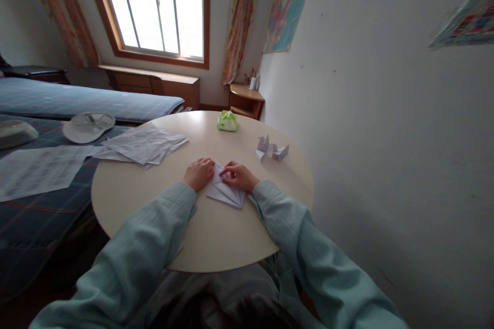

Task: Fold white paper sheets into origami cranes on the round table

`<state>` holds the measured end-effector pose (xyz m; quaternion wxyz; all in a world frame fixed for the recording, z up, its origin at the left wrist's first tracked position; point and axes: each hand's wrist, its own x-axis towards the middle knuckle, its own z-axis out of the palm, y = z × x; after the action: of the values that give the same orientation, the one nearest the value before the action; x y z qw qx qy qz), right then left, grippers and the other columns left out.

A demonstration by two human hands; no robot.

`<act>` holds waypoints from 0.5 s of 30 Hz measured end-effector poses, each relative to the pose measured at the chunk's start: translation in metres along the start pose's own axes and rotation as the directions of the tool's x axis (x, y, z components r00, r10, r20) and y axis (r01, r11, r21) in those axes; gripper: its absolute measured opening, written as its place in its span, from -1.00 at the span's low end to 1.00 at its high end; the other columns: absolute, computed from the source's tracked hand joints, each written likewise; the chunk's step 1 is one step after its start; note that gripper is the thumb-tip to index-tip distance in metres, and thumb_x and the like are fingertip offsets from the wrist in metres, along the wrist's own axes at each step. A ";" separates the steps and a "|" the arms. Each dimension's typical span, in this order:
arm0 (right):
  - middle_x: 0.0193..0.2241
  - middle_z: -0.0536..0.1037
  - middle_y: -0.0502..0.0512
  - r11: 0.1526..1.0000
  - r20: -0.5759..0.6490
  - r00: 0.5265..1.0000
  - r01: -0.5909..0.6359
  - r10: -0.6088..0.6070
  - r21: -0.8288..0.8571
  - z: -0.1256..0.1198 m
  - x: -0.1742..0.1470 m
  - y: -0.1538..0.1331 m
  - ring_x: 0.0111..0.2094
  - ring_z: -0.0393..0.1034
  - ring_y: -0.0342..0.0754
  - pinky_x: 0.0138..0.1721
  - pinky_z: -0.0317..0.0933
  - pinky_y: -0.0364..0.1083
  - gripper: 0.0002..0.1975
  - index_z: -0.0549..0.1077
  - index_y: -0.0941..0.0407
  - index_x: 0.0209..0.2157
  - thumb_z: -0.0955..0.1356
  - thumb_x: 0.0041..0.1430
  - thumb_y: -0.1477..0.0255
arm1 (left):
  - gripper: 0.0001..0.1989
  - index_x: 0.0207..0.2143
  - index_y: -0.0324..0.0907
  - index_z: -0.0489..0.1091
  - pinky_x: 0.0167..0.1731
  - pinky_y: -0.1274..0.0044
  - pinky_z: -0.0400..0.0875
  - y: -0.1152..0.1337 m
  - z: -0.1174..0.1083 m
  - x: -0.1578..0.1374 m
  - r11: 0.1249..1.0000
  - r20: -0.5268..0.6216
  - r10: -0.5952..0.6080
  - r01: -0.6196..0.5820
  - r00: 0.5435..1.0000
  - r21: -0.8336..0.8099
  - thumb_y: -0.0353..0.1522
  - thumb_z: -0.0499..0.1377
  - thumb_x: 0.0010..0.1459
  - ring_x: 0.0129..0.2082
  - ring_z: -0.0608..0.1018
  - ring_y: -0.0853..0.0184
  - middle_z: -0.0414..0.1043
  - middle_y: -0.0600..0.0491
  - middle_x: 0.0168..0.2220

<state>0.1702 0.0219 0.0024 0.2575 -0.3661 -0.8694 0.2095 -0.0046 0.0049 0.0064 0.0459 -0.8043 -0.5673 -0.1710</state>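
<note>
A piece of folded white paper (227, 195) lies on the round table in front of me, with creased flaps and a pointed top. Along its upper left edge, my left hand (198, 174) presses down with its fingers close together, gripping the margin. My right hand (242, 177) has thumb and forefinger pinched at a flap near the upper middle of the sheet, covering part of its right side. Two folded paper figures, shaped like birds, stand farther back to the right: one paper bird (263, 147) and another paper bird (281, 152).
Loose paper sheets (144, 143) overlap at the table's left edge, reaching toward the bed (46, 164). A green tissue pack (227, 121) sits at the back of the round table (135, 200). A pale cap (88, 127) rests on the bed; a wall (386, 164) rises at right.
</note>
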 end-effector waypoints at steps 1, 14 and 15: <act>-0.37 0.34 0.02 1.000 0.000 1.000 0.003 -0.003 -0.001 0.000 0.000 0.000 -0.56 0.13 -0.33 -0.41 0.12 -0.24 -0.82 0.48 0.16 -0.37 0.36 -0.13 0.50 | -0.74 -0.20 -0.13 0.29 -0.18 0.49 0.26 0.000 0.000 0.000 1.000 -0.002 -0.003 0.003 1.000 0.011 -0.40 -0.08 0.07 -0.13 0.37 0.30 0.37 0.03 -0.17; -0.37 0.34 0.02 1.000 -0.004 1.000 0.012 -0.012 -0.012 0.000 0.000 0.000 -0.57 0.12 -0.34 -0.41 0.11 -0.24 -0.83 0.49 0.15 -0.38 0.37 -0.13 0.50 | -0.69 -0.13 -0.08 0.28 -0.09 0.43 0.21 -0.006 0.009 0.002 0.999 -0.017 -0.039 0.039 0.999 0.032 -0.36 -0.06 0.07 -0.06 0.31 0.26 0.29 0.01 -0.08; -0.37 0.34 0.02 1.000 -0.005 1.000 0.010 -0.010 -0.010 0.000 0.001 0.000 -0.57 0.12 -0.34 -0.41 0.11 -0.24 -0.83 0.49 0.15 -0.38 0.37 -0.13 0.50 | -0.69 -0.12 -0.08 0.28 -0.08 0.43 0.21 -0.006 0.009 0.002 0.999 -0.018 -0.039 0.039 0.999 0.031 -0.36 -0.06 0.07 -0.06 0.31 0.26 0.29 0.01 -0.07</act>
<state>0.1701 0.0226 0.0022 0.2589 -0.3637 -0.8714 0.2032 -0.0077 0.0113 -0.0025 0.0599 -0.7907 -0.5851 -0.1698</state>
